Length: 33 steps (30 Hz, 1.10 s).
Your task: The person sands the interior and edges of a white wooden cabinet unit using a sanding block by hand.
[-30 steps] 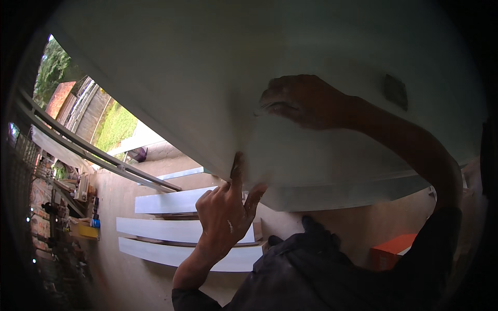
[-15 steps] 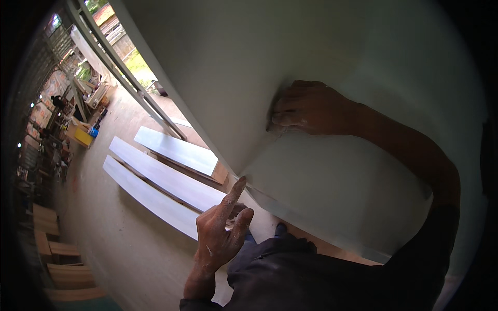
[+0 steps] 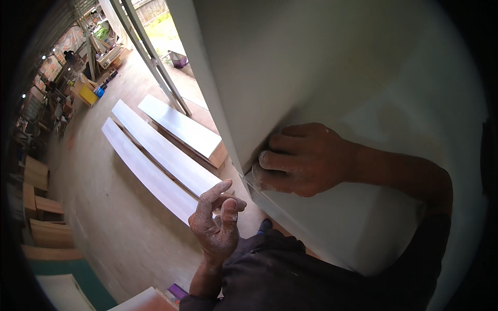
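Observation:
A large white panel (image 3: 332,67) fills the upper right of the view and stands close in front of me. My right hand (image 3: 303,158) presses on it near its left edge with the fingers curled under; whether anything lies beneath them is hidden. My left hand (image 3: 215,223) hovers lower, away from the panel, dusted with white powder. Its fingers are loosely apart, the forefinger stretched out, and it holds nothing. My dark clothing (image 3: 301,274) fills the bottom.
Three long white boards (image 3: 155,155) lie side by side on the brown floor (image 3: 98,207) at left. Behind them a metal door frame (image 3: 150,57) opens to the outside. Wooden boxes (image 3: 41,217) stand at far left, a yellow box (image 3: 88,96) further back.
The view has swung down and left, showing more floor. My right hand has slid along the panel to its left edge. My left hand has come off the panel edge and lowered.

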### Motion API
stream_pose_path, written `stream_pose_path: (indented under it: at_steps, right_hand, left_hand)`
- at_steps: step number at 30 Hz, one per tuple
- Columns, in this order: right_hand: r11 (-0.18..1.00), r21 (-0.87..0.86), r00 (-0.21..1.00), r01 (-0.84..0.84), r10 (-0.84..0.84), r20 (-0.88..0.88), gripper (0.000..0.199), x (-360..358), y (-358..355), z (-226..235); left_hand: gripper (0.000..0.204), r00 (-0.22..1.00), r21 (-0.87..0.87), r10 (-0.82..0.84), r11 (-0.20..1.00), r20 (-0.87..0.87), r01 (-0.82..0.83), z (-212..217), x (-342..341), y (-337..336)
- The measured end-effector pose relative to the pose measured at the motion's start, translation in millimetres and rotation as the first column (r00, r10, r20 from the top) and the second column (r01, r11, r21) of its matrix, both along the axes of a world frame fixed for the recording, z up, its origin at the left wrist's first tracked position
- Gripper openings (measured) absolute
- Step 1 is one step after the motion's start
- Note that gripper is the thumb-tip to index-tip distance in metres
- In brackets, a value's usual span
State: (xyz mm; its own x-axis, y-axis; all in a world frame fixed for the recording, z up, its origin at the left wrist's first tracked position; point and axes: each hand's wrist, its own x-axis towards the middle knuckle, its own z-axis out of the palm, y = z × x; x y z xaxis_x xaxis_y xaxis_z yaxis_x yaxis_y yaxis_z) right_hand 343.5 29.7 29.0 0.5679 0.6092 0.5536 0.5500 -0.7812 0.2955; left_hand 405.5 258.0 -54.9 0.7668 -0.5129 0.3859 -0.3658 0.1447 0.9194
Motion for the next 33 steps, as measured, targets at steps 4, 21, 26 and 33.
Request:
stream_pose_path:
  at_steps: [4,21,26,33]
  right_hand:
    - [0.999,-0.036,0.999,0.032,-0.032,-0.022,0.013,-3,10,4]
    - [0.666,-0.558,0.814,0.495,-0.580,0.030,0.021,-40,-162,35]
    - [0.619,-0.470,0.690,0.629,-0.723,-0.029,0.013,-58,-176,40]
    - [0.300,-0.427,0.237,0.853,-0.952,-0.195,0.017,-89,-159,57]
  left_hand:
    - [0.031,0.998,-0.012,0.068,0.998,0.016,-0.068,6,3,-7]
    - [0.038,0.980,-0.055,0.175,0.984,0.098,-0.170,10,15,-20]
    - [0.031,0.665,-0.169,0.299,0.952,0.684,-0.255,43,11,-23]
    - [0.068,0.434,0.590,-0.677,0.734,0.594,0.337,77,-12,-88]
